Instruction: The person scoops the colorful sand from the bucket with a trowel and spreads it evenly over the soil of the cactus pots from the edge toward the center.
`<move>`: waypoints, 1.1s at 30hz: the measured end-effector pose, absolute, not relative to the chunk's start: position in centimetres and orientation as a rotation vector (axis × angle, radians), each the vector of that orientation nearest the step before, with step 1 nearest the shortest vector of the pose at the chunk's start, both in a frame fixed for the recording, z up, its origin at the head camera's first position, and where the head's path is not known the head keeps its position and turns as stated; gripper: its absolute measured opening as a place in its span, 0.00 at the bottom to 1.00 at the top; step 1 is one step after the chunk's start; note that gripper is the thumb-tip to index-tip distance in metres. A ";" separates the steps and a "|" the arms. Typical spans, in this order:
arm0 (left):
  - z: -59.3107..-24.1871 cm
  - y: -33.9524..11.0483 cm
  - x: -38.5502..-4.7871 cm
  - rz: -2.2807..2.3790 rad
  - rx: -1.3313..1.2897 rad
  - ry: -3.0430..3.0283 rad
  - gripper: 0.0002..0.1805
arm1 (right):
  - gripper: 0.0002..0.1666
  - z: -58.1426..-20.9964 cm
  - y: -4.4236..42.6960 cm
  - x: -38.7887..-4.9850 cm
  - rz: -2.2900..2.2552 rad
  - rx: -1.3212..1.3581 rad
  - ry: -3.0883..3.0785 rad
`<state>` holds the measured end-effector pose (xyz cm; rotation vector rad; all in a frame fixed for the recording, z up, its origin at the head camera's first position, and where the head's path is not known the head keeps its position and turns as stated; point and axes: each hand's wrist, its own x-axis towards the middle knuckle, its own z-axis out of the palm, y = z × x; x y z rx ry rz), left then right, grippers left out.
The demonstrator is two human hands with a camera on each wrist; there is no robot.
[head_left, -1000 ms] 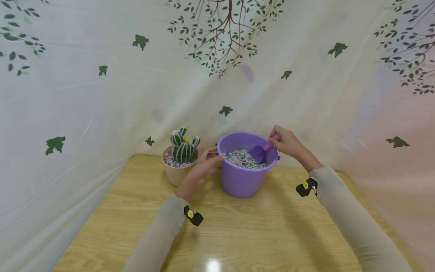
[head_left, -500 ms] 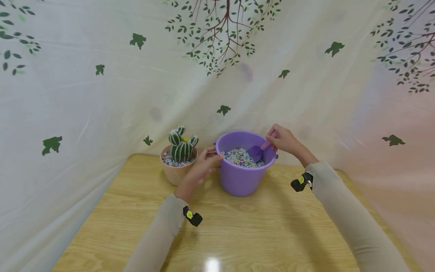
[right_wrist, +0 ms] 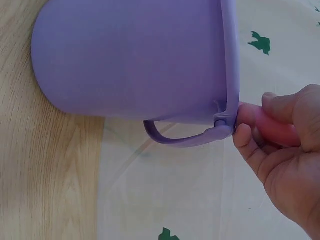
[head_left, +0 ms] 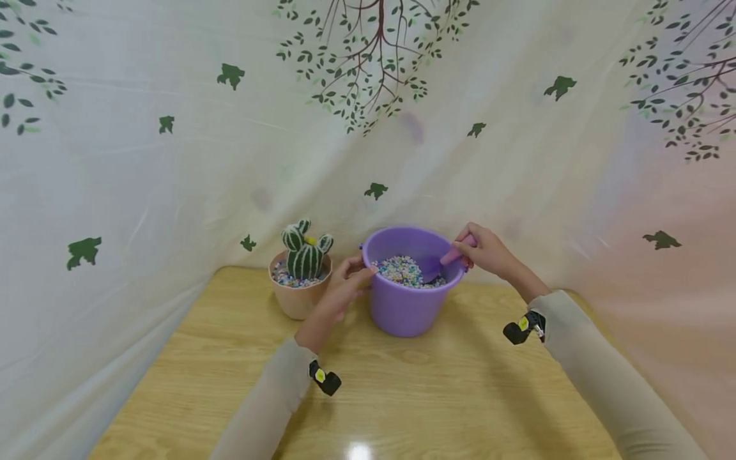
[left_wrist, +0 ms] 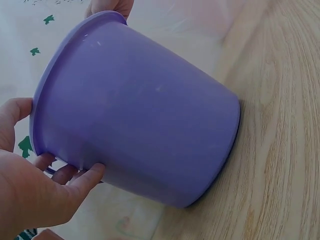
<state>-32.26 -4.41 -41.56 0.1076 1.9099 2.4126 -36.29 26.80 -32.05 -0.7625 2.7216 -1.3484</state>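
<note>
A purple bucket, partly filled with small multicoloured beads, stands upright on the table. My left hand holds its rim from the left; in the left wrist view the thumb lies at the rim and the other fingers are against the outer wall. At the right side, my right hand grips the pink handle of a toy shovel. Its purple blade is inside the bucket, the lower part sunk in the beads. The right wrist view shows fingertips touching the bucket's rim, beside the hanging purple bail handle.
Left of the bucket, close to my left hand, stands a peach pot with a green-and-white toy cactus set in beads. Behind the wooden table hangs a pale curtain with a leaf print.
The shovel has gone deeper into the beads, so less of its blade shows, and its handle sits lower. My right hand has dropped toward the rim. The left hand keeps its place on the bucket.
</note>
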 end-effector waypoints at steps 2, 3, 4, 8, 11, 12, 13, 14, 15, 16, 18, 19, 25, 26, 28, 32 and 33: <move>-41.5 -4.5 -32.3 2.409 0.114 1.918 0.27 | 0.09 -32.3 27.1 -36.5 -1.390 -0.812 2.696; -41.5 -4.5 -32.3 2.406 0.117 1.923 0.27 | 0.09 -32.4 27.2 -36.6 -1.408 -0.832 2.685; -41.6 -4.5 -32.3 2.403 0.122 1.927 0.27 | 0.08 -32.6 27.4 -36.7 -1.426 -0.848 2.670; -41.8 -4.5 -32.4 2.409 0.143 1.926 0.27 | 0.08 -33.1 28.0 -37.0 -1.486 -0.884 2.635; -41.8 -4.5 -32.4 2.425 0.157 1.929 0.28 | 0.08 -33.2 28.1 -37.1 -1.503 -0.902 2.630; -41.7 -4.5 -32.4 2.428 0.162 1.937 0.28 | 0.08 -33.2 28.1 -37.1 -1.510 -0.903 2.629; -41.7 -4.5 -32.3 2.427 0.164 1.950 0.28 | 0.08 -33.2 28.2 -37.1 -1.508 -0.899 2.632; -41.7 -4.5 -32.3 2.423 0.163 1.963 0.28 | 0.08 -33.2 28.2 -37.1 -1.505 -0.898 2.641; -41.6 -4.5 -32.2 2.418 0.162 1.976 0.28 | 0.08 -33.2 28.2 -37.1 -1.499 -0.894 2.650; -41.6 -4.4 -32.2 2.413 0.161 1.987 0.28 | 0.08 -33.2 28.2 -37.1 -1.496 -0.897 2.651; -41.5 -4.4 -32.1 2.409 0.163 1.995 0.29 | 0.08 -33.2 28.2 -37.1 -1.499 -0.901 2.652; -41.6 -4.4 -32.0 2.408 0.162 1.997 0.29 | 0.08 -33.2 28.2 -37.0 -1.496 -0.908 2.653; -41.5 -4.4 -31.8 2.416 0.186 2.003 0.31 | 0.09 -33.2 28.4 -36.8 -1.519 -0.932 2.661; -41.5 -4.4 -31.9 2.421 0.189 1.998 0.31 | 0.09 -33.1 28.4 -36.8 -1.529 -0.916 2.659; -41.5 -4.4 -32.0 2.426 0.188 1.993 0.31 | 0.11 -32.9 28.3 -36.7 -1.558 -0.877 2.645; -41.7 -4.3 -32.1 2.430 0.174 1.983 0.30 | 0.12 -32.9 28.0 -36.8 -1.603 -0.785 2.610; -41.7 -4.3 -32.1 2.428 0.168 1.988 0.30 | 0.12 -33.0 27.9 -36.8 -1.608 -0.769 2.607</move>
